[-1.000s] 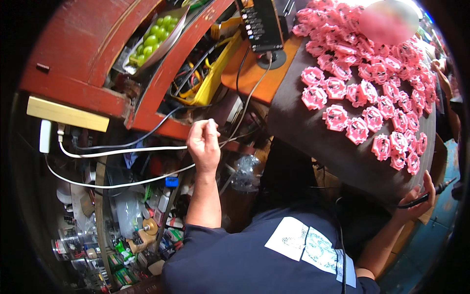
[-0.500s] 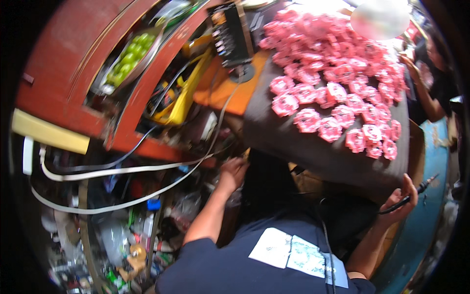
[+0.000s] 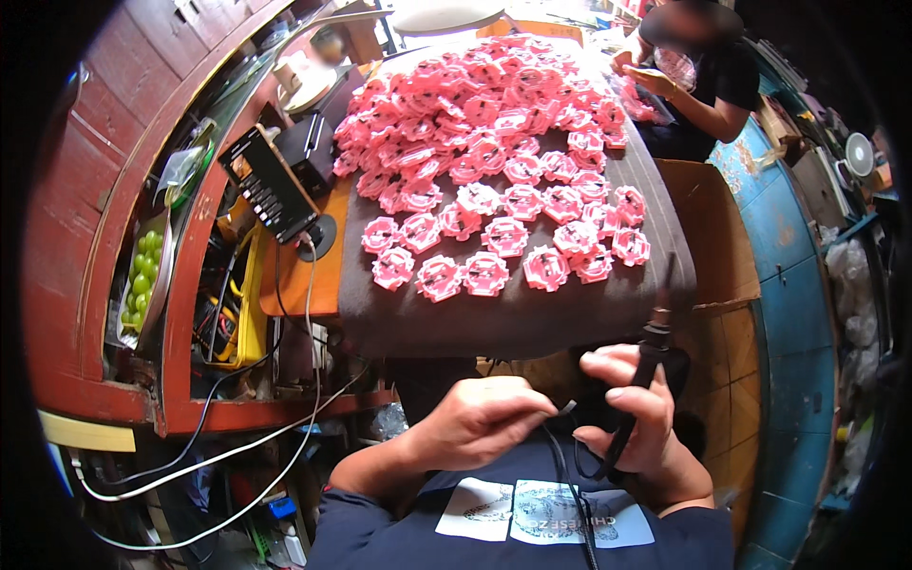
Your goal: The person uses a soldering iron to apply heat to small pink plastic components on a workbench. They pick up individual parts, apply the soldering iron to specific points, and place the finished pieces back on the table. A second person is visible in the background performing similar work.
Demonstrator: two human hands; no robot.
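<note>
A black soldering iron (image 3: 654,344) stands nearly upright in my right hand (image 3: 655,427), its thin tip pointing up and away past the front right corner of the table. The fingers are curled loosely around its handle. Its dark cord (image 3: 560,465) loops below the hand and runs down over my shirt. My left hand (image 3: 484,423) is closed in a pinch beside the cord. A small grey tip shows at its fingertips, too small to name. Beyond both hands, many pink flower-shaped pieces (image 3: 505,236) with dark centres are spread and heaped on the dark-covered table (image 3: 427,323).
A phone (image 3: 271,185) leans on a round stand at the left, above an orange surface. White cables (image 3: 237,446) hang at lower left. Green grapes (image 3: 142,271) sit in the red cabinet (image 3: 119,375). Another person (image 3: 708,90) works at the far right; a cardboard box (image 3: 712,233) stands nearer.
My view has turned and levelled. My left hand came in from the left to close near the cord. My right hand brought the soldering iron inward, and its tip now points up.
</note>
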